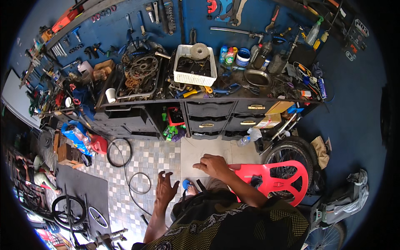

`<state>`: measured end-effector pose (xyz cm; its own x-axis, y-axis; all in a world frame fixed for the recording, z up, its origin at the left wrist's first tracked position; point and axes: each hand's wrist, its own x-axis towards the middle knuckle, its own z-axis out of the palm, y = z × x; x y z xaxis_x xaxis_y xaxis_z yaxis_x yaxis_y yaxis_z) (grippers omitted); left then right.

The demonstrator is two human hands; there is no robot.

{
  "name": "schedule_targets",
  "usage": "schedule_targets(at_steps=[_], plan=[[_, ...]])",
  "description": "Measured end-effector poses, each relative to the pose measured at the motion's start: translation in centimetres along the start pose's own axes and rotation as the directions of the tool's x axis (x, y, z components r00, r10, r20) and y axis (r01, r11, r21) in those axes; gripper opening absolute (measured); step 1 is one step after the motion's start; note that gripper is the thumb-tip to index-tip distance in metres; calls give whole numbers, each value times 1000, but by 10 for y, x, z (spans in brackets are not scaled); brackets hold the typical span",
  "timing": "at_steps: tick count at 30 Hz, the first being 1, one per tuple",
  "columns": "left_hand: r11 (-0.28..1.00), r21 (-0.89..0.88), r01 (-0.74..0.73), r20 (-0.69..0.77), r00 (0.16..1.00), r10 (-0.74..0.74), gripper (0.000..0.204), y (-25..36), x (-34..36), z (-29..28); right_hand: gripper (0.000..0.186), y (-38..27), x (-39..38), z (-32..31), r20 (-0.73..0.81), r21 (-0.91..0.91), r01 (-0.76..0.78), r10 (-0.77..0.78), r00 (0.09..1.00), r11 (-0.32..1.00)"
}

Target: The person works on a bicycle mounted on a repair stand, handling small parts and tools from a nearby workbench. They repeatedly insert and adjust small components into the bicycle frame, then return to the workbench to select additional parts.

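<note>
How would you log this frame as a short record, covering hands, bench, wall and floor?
Left hand: empty, fingers apart
Right hand: nothing visible in it
Nearby: red plastic chair, overlapping a bicycle wheel in this view
Bench: white basket holding dark parts and a sprocket cassette
Wall: blue, wrenches hung up
Floor: tiled; blue sandal on one foot

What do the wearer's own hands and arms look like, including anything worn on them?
The left hand and right hand are both gloveless, and the forearms are uncovered. No watch or wristband shows at either wrist; rings are too small to make out. The shirt is black with yellow dotted patches and pale printed markings.
</note>
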<state>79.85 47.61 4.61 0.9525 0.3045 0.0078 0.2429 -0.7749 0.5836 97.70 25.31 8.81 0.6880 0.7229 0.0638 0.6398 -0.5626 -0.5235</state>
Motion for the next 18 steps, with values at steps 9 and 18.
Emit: schedule_targets(at_steps=[9, 18], plan=[[1000, 18, 21, -92, 996, -19, 53, 17, 163, -7, 18, 121, 107, -39, -203, 154, -80, 111, 973, 985], [948, -256, 189, 62, 982, -179, 41, 137, 287, 62, 18, 240, 315, -181, -146, 476, -4, 84, 986, 879]])
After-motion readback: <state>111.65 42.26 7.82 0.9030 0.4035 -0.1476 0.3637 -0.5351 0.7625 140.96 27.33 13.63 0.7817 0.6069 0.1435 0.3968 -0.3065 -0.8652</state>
